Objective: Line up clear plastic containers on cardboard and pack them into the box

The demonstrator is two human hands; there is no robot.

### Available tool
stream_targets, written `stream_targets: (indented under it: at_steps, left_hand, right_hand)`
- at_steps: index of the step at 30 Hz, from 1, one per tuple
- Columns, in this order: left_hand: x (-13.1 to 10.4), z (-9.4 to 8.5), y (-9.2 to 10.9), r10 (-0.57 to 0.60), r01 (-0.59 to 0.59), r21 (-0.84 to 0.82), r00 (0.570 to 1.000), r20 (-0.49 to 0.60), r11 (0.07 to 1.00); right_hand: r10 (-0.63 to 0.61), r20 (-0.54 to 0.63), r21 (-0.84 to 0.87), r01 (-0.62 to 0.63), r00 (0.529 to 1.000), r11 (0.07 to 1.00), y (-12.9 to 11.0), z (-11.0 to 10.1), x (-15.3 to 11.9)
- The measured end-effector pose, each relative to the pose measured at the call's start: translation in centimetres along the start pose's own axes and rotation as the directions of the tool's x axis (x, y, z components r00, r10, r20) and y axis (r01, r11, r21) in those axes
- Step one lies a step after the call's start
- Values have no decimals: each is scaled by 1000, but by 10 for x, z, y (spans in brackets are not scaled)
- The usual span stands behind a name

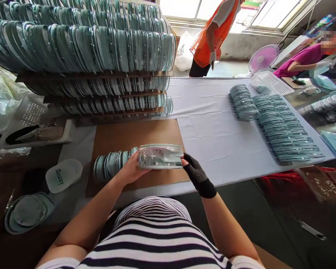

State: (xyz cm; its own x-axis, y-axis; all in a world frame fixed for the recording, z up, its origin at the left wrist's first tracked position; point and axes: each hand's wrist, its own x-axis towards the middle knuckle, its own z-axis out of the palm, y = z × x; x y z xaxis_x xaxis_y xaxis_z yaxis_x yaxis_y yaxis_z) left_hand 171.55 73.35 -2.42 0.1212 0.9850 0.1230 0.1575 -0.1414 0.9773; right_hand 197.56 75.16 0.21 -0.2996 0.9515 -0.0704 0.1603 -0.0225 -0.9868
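Before my waist, a clear glass lid with a dark mark on it is held level between both hands. My left hand is bare and closed on the lid's left end. My right hand, in a black dotted fingerless glove, grips the right end with its fingertips. Just behind my left hand, a row of glass lids stands on edge on a brown cardboard sheet. The lid I hold partly hides that row.
Tall racks of glass lids rise at the back left. Rows of lids stand on the white-covered table at right, by a white basket. One person in an orange vest stands beyond; another sits at far right.
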Motion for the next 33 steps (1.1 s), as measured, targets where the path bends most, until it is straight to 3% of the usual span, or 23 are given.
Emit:
stream_targets:
  at_steps: [2,5,9,12,14,18,22,23,26,28,33]
  left_hand:
    - [-5,1,-10,-104,104,-131,995,4,986]
    - [-11,4,-10,-169,177,-196,984,58,965]
    - [-14,7,8,-102,145,-282,981,164,948]
    - [-14,18,15,-81,55,-511,996,-28,858]
    - [-13,28,14,-82,-11,-566,987,-139,825]
    - [-13,37,5,20,-120,-421,972,-234,899]
    - [-16,33,-2,117,-190,-293,962,-248,937]
    - [-17,33,-3,122,-189,-285,963,-239,940]
    - [-20,35,-2,97,-153,-313,978,-187,937]
    - [-20,37,0,51,-98,-368,989,-136,925]
    - [-12,33,1,-31,16,-423,999,-29,906]
  right_hand:
    - [32,72,-68,-27,997,997,-5,-2,-6]
    - [52,64,-93,-46,997,995,-20,-4,-22]
    - [84,268,163,-131,960,978,-34,-1,-34]
    - [82,490,283,-247,868,927,-26,10,-35]
    - [82,559,324,-309,825,894,-18,20,-34]
    - [108,467,342,-293,878,893,-17,28,-29]
    - [79,504,202,-207,860,957,-42,22,-26]
    - [78,476,199,-193,876,961,-48,24,-25]
    - [64,269,296,-145,961,944,-58,38,-19]
    - [85,168,349,-140,982,927,-58,49,-13]
    - [118,195,322,-177,974,930,-44,56,-9]
